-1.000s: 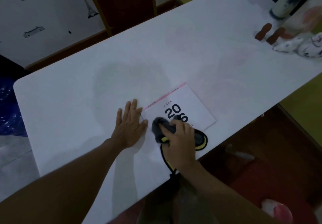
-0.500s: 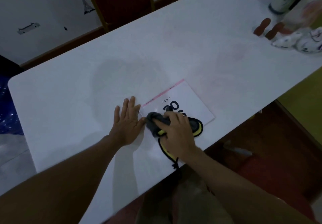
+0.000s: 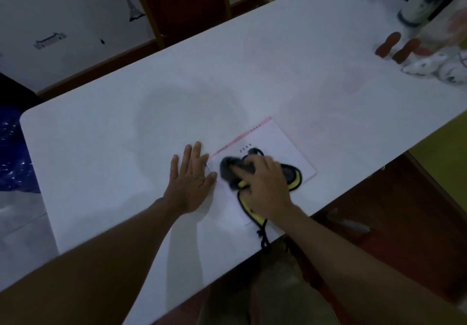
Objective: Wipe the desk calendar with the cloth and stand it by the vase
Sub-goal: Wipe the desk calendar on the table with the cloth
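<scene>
Calendar [image 3: 283, 140] flat on table [image 3: 101, 147]. My left hand [image 3: 192, 180] open, palm down at its left edge. Right hand [image 3: 265, 185] grips cloth [image 3: 230, 170] on calendar.

Dim room; white table [image 3: 252, 72], perhaps wallpaper [image 3: 63, 8].

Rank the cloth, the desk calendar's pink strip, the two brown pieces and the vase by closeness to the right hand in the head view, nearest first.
1. cloth: under the right hand, pressed on the desk calendar.
2. pink strip: along the calendar's far edge, just beyond the hand.
3. brown pieces: far right of the table.
4. vase: behind them at the far right corner.
</scene>
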